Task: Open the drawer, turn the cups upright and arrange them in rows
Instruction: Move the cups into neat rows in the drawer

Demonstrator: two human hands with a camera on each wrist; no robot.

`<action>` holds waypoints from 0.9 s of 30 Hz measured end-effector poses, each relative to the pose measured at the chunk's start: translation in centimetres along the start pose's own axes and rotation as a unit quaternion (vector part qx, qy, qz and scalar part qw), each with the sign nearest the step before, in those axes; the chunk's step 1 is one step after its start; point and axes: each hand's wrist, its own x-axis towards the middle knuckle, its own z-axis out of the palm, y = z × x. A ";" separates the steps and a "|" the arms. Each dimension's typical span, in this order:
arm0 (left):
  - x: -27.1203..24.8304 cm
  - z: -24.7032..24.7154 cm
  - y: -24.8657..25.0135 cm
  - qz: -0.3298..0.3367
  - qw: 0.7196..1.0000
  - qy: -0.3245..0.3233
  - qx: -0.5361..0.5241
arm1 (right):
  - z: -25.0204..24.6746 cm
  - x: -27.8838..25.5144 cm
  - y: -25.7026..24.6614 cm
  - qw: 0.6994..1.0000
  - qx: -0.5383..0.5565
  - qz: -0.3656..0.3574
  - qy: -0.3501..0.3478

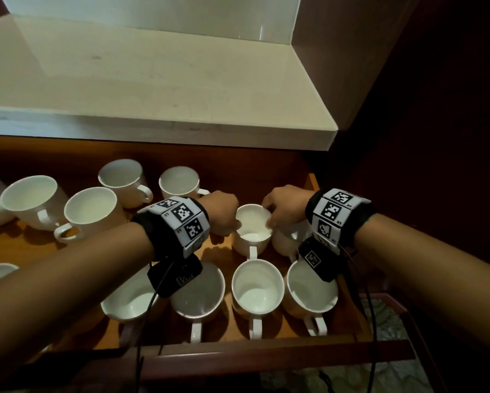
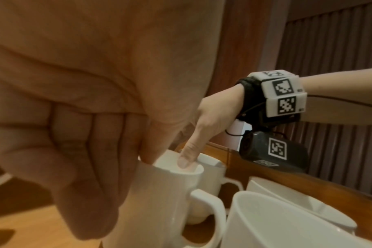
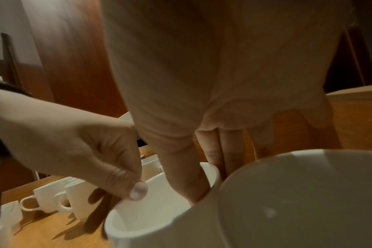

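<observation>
Front row of cups (image 1: pixel 257 287) at drawer lip (image 1: pixel 266 353) — both hands (image 1: pixel 222 212) pinching second-row cup (image 1: pixel 252 226) rim.

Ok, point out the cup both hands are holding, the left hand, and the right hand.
held cup (image 1: pixel 253 222), head view, on its inner wall.
left hand (image 1: pixel 219 212), head view, on the back of the hand.
right hand (image 1: pixel 285 204), head view, on the back of the hand.

bare forearms, black wristbands (image 1: pixel 340 219) with white coded tags, black cables (image 1: pixel 371 321)
</observation>
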 end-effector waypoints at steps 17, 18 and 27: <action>-0.5 -0.6 -2.5 0.045 0.999 -0.015 -0.002 | -1.5 0.7 -2.2 0.999 -0.042 0.015 -0.004; -0.8 -0.7 -2.5 0.059 0.998 -0.022 0.006 | -1.7 0.9 -2.7 0.999 -0.036 0.014 0.001; -2.3 2.5 0.9 0.214 0.968 -0.053 0.122 | -2.4 1.8 -6.7 0.998 -0.036 -0.032 -0.051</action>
